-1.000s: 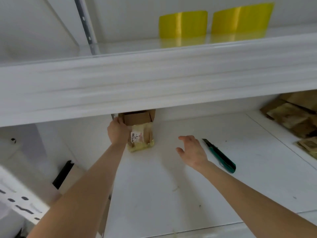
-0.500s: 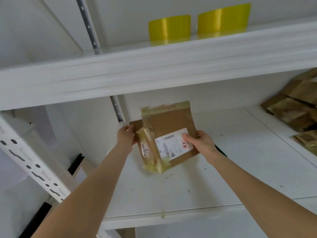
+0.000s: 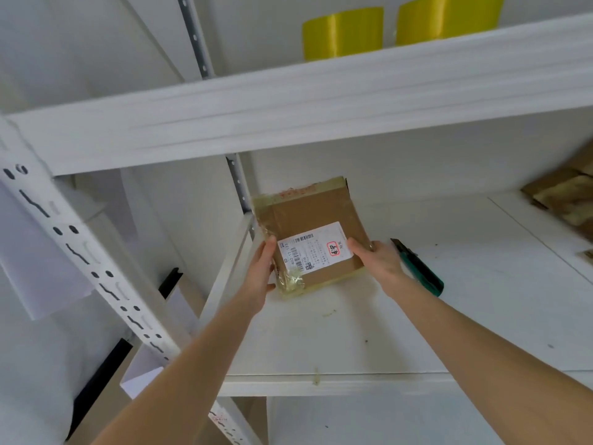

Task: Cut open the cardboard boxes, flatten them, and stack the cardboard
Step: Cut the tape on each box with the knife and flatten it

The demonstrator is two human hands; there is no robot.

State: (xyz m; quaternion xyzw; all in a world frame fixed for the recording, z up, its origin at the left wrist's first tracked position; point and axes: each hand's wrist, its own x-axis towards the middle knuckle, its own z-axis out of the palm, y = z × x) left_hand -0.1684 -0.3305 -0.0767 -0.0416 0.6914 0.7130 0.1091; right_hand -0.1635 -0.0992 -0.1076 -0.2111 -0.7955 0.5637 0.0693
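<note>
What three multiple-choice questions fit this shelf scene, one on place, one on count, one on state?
1. Where does the cutter lie? A on the floor. B on the lower shelf, right of the box. C inside the box.
2. How many yellow rolls stand on the upper shelf? A one. B two. C four.
3. How is the box held? A by both hands. B by one hand. C by none.
Answers: B, it lies beside the right hand; B, two show; A, the left hand and right hand each grip a side.
</note>
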